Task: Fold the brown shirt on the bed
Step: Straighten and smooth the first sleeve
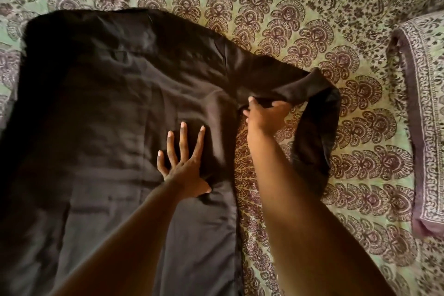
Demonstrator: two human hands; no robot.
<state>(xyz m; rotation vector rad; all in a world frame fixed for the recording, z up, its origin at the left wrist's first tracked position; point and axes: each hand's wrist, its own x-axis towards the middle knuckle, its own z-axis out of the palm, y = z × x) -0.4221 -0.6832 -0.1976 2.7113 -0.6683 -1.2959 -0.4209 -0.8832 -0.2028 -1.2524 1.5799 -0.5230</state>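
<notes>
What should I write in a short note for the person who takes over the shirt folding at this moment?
Left hand: open, fingers spread, pressing flat on the brown shirt.
Right hand: grips the right sleeve, lifted and looped near the armpit.
Shirt lies spread on the patterned bedsheet; a pillow lies at the right.
Done: shirt laid flat.
Left: bring the sleeve over the body, then fold the rest.

A plain dark brown shirt (pixel 108 103) lies on a pale green bedspread (pixel 312 19) printed with maroon paisley.
</notes>
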